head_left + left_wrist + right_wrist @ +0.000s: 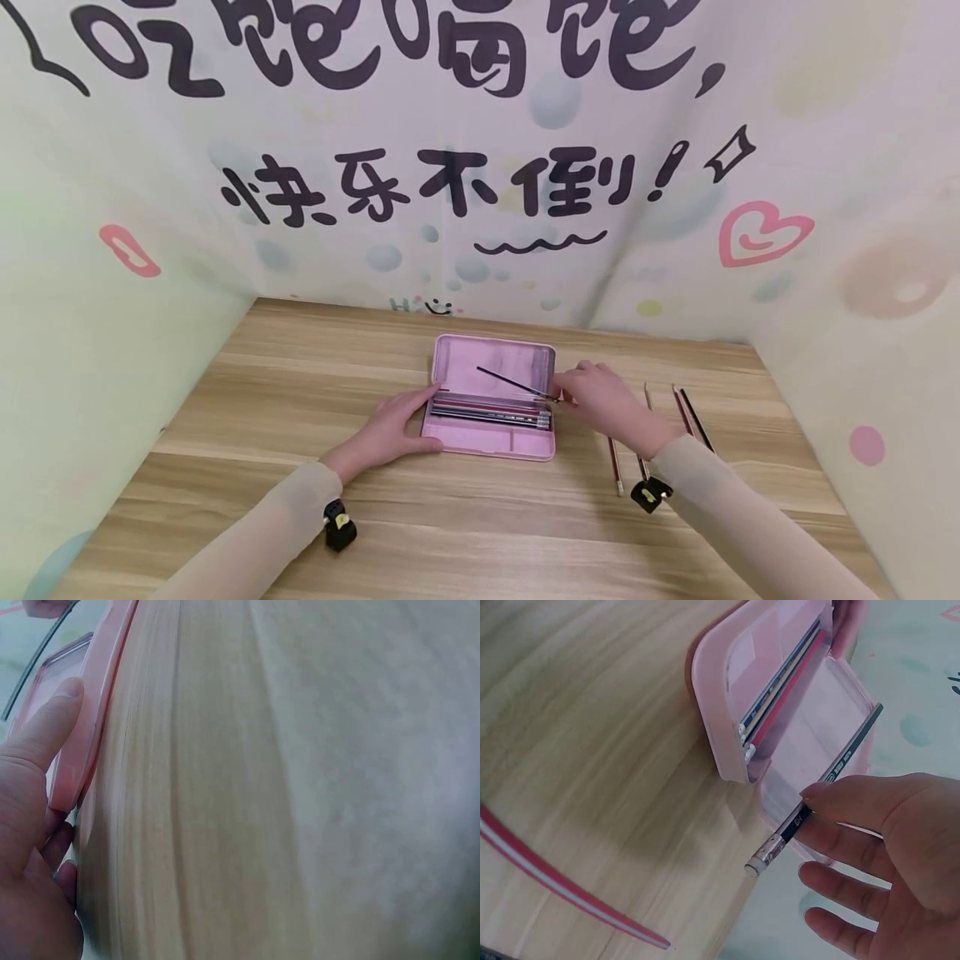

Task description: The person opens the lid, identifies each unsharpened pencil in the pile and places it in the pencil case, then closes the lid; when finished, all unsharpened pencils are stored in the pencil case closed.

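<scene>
An open pink pencil case [468, 437] lies on the table with its lid [480, 358] raised at the back. Several pencils [487, 413] lie side by side in its long compartment, their eraser ends toward the right. My left hand [384, 425] holds the case's left end, the thumb at the front corner. In the left wrist view that thumb presses on the pink wall. My right hand [606, 406] pinches a dark pencil [841, 759] near its white eraser between thumb and index finger. This pencil is tilted above the case, its far end in front of the lid.
Several loose pencils lie right of the case, partly under my right forearm, including a red one [615, 467] and a black one [699, 423]. A printed cloth wall [450, 275] stands behind the wooden table [480, 533] and along both sides.
</scene>
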### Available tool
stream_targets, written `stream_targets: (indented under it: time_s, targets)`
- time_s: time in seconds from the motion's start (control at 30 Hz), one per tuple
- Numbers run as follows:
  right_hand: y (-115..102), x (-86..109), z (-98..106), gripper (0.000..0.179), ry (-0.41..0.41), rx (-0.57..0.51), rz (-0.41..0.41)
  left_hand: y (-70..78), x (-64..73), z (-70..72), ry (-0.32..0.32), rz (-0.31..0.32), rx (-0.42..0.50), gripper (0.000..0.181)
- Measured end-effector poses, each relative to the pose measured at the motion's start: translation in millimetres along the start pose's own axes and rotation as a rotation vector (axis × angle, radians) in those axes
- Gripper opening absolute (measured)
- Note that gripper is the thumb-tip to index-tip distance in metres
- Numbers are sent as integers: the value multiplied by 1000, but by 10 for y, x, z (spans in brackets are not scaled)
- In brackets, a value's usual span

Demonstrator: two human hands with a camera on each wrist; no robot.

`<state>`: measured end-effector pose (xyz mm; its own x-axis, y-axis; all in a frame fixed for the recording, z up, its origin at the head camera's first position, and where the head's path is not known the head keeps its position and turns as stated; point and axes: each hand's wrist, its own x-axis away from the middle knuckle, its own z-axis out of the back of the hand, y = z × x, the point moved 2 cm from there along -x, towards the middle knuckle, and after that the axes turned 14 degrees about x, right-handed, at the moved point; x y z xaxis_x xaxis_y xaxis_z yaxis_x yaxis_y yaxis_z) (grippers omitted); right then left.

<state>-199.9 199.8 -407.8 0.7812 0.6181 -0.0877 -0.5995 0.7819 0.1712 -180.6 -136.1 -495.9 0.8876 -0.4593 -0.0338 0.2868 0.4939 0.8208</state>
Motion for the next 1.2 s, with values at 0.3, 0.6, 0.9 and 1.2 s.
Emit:
stream_targets:
  time_s: [0.3, 0.6, 0.9, 1.2]
  targets:
    - [-168, -182, -128, 13, -28, -11, 74, -19, 2, -3, -3, 6, 3, 94]
    - [-326, -330, -185, 17, -7, 42, 152, -2, -6, 4, 4, -8, 7, 94]
    - [-440, -372, -251, 21, 20, 120, 176, -17, 2, -15, 6, -13, 17, 93]
    - [-446, -388, -283, 21, 33, 140, 181, -24, 3, -15, 7, -14, 26, 93]
